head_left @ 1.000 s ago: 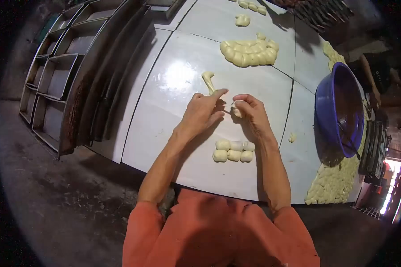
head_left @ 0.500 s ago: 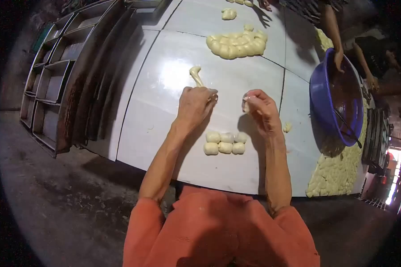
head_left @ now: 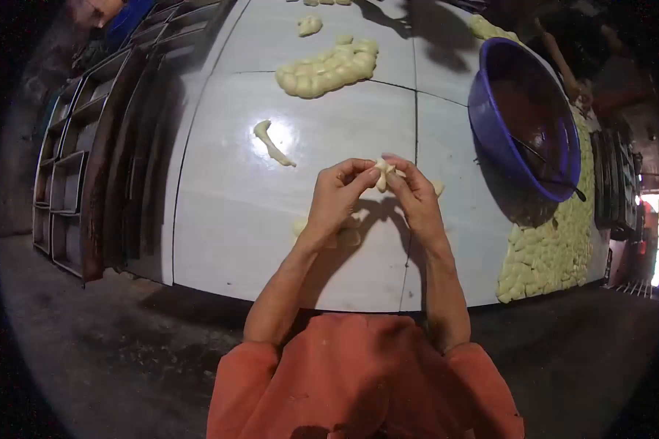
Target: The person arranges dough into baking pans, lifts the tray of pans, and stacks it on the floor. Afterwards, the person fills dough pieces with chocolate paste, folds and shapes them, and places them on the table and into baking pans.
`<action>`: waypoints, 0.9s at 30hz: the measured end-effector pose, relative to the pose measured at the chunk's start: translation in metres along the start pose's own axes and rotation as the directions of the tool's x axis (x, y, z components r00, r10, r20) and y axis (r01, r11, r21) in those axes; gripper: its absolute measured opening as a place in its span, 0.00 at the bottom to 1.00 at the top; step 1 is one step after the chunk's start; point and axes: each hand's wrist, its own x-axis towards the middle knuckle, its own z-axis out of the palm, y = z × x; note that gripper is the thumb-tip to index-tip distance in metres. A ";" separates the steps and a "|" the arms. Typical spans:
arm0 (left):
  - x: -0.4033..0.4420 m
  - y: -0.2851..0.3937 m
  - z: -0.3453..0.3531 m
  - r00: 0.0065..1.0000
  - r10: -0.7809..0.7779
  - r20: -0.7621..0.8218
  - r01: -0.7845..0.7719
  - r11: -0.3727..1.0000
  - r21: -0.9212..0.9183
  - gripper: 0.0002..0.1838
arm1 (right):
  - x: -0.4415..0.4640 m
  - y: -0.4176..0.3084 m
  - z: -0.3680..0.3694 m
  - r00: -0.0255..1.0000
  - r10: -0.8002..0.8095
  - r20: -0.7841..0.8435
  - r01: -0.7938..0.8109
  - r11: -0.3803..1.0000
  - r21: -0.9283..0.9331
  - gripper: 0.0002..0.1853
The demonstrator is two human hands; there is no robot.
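Note:
Between the fingertips of my left hand (head_left: 338, 196) and my right hand (head_left: 416, 197) is a small pale dough piece (head_left: 383, 175), pinched from both sides above the white table. A loose, twisted dough strip (head_left: 272, 143) lies to the left, beyond my left hand. My left hand and wrist partly cover the small dough balls (head_left: 349, 235) on the table below them. Farther off sits a cluster of joined dough balls (head_left: 326, 73), with a single dough lump (head_left: 310, 25) behind it.
A purple basin (head_left: 483, 110) with a dark handled tool (head_left: 531, 150) stands at the right. Flattened dough pieces (head_left: 538, 260) spread along the right edge of the white table (head_left: 227, 219). Metal trays (head_left: 67, 183) stand at the left. Another person's arm (head_left: 560, 62) is behind the basin.
My hands were apart and have come together on the dough piece. The dough strip now lies free of my left hand. The view has shifted, and the other person's hand has left the basin.

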 end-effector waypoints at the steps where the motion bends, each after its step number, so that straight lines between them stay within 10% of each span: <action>1: -0.002 0.001 0.008 0.999 -0.044 -0.006 0.044 0.999 -0.012 0.17 | -0.002 0.002 -0.009 0.999 -0.054 -0.009 0.053 0.998 -0.040 0.15; 8: 0.011 -0.006 0.075 0.872 0.461 -0.166 -0.414 0.875 0.250 0.32 | -0.015 -0.021 -0.039 0.984 -0.038 -0.171 0.098 0.928 0.358 0.10; 12: 0.029 -0.026 0.125 0.725 0.689 0.011 -0.689 0.725 -0.015 0.35 | -0.029 -0.037 -0.053 0.997 -0.006 -0.071 0.058 0.641 0.765 0.11; 16: 0.028 -0.050 0.176 0.831 0.553 -0.068 -0.537 0.762 -0.362 0.35 | -0.025 -0.037 -0.082 0.987 0.023 -0.156 0.116 0.568 0.815 0.11; 20: 0.023 -0.056 0.196 0.909 0.405 0.099 -0.336 0.852 -0.403 0.46 | -0.020 -0.027 -0.126 0.994 -0.049 -0.097 0.105 0.655 0.748 0.12; 23: 0.012 -0.049 0.200 0.966 0.130 0.225 -0.061 0.955 -0.291 0.50 | -0.009 -0.056 -0.171 0.924 -0.099 -0.369 0.301 0.782 0.545 0.11; 27: 0.013 -0.051 0.168 0.956 -0.033 0.291 0.081 0.985 -0.154 0.45 | 0.028 -0.081 -0.256 0.914 -0.111 -0.390 0.068 0.990 -0.123 0.11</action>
